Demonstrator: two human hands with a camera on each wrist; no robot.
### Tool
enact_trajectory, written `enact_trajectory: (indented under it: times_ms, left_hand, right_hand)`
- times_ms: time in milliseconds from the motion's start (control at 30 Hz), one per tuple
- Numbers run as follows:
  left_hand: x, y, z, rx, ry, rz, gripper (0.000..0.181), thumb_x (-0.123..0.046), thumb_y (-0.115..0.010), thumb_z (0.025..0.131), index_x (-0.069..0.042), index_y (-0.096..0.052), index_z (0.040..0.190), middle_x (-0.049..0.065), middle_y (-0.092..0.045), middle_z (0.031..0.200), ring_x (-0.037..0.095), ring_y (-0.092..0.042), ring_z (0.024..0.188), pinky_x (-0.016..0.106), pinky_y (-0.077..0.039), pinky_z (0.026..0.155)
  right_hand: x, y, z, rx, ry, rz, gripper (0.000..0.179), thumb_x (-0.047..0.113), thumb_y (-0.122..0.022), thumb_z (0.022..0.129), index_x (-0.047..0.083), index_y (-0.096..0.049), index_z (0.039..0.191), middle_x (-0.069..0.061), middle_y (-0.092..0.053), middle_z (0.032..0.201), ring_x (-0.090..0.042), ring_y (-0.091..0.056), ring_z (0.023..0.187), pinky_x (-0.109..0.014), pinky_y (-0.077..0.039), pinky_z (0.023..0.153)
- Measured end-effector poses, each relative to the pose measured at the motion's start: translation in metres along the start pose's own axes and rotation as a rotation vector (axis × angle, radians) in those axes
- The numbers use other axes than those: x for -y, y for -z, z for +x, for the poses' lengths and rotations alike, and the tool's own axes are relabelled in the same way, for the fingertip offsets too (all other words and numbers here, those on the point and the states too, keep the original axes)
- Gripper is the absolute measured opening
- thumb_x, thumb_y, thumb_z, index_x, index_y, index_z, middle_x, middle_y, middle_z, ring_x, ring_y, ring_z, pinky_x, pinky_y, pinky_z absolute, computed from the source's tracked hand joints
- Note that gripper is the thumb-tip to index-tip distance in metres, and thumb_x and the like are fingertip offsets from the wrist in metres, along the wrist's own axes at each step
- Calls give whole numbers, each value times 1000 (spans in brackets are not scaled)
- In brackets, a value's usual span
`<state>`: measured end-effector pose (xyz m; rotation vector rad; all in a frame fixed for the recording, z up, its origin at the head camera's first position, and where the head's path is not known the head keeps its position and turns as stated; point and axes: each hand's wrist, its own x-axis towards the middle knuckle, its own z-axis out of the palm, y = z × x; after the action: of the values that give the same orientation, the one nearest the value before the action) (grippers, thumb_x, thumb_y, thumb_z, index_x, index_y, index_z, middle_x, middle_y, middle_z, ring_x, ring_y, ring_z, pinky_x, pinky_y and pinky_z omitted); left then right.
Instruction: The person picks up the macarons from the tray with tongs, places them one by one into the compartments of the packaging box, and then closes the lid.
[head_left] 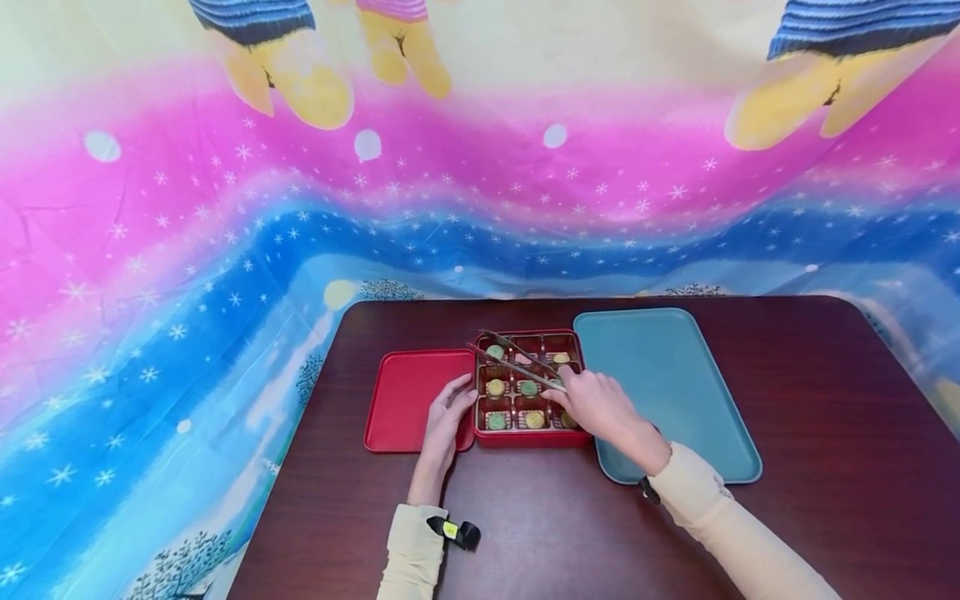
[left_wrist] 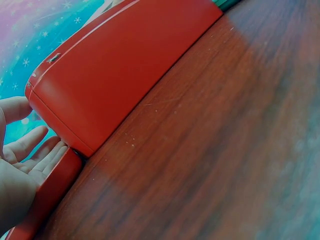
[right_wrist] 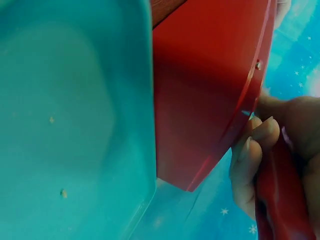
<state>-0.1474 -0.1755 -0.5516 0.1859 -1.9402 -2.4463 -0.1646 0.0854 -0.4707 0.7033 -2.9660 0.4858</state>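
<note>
My right hand (head_left: 603,404) grips a pair of tongs (head_left: 517,367) with red handles (right_wrist: 280,195). The tongs' arms stand apart and reach left across a red box (head_left: 532,442), their tips above its back left compartment. Small round sweets sit in the box's divided gold insert, among them a green one (head_left: 529,388), a yellow one (head_left: 534,419) and a pink one (head_left: 522,358). My right hand and the tongs partly hide the right compartments. At the box's left side rests my left hand (head_left: 444,421), fingers extended, the thumb at the box's rim in the left wrist view.
A red lid (head_left: 416,400) lies flat against the box's left side, partly behind my left hand. To the right is a teal tray (head_left: 667,375), with a few crumbs (right_wrist: 63,193) on it. All stand on a dark wooden table (head_left: 517,517) before a patterned cloth (head_left: 480,183).
</note>
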Motion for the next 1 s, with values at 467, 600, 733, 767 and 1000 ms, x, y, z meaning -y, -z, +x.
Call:
enact_trajectory:
  times_ms: [467,600,733,767,1000]
  left_hand:
    - [2,1,2,-7,6,-11,46,-8,-65,100,5,-56,143,24,-57,144,29,-55,135,28,-44,106]
    - [0,1,2,-11,1,-6,47,-9,-65,100,5,-55,144,23,-57,145,29,-53,137,27,-44,107]
    - [-1,1,1,-17,2,-2,47,-8,-65,100,5,-55,144,24,-56,145,31,-52,138,30,-43,109]
    - [0,1,1,-18,2,-1,47,-8,-65,100,5,-55,144,24,-56,146,31,-52,138,31,-43,110]
    - [1,0,1,-12,12,21,49,-13,-67,101,2,-55,145,22,-55,148,31,-51,139,41,-39,115]
  right_hand:
    - [-33,36,-21,-190,-194,93,60,50,-77,91,-4,-55,109,-3,-46,55,-20,-45,45,-35,-36,42]
    - [-50,36,-38,-201,-248,87,69,50,-78,90,-9,-54,116,-4,-46,55,-20,-45,45,-36,-36,43]
    - [-65,36,-53,-211,-286,84,78,51,-78,90,-15,-52,122,-5,-42,54,-19,-41,42,-35,-35,42]
    - [-69,36,-56,-210,-298,80,80,51,-78,90,-16,-51,124,-5,-42,54,-19,-40,42,-35,-35,41]
    - [-94,40,-80,-171,-391,87,81,53,-74,93,-17,-50,127,-5,-43,54,-20,-41,43,-35,-36,41]
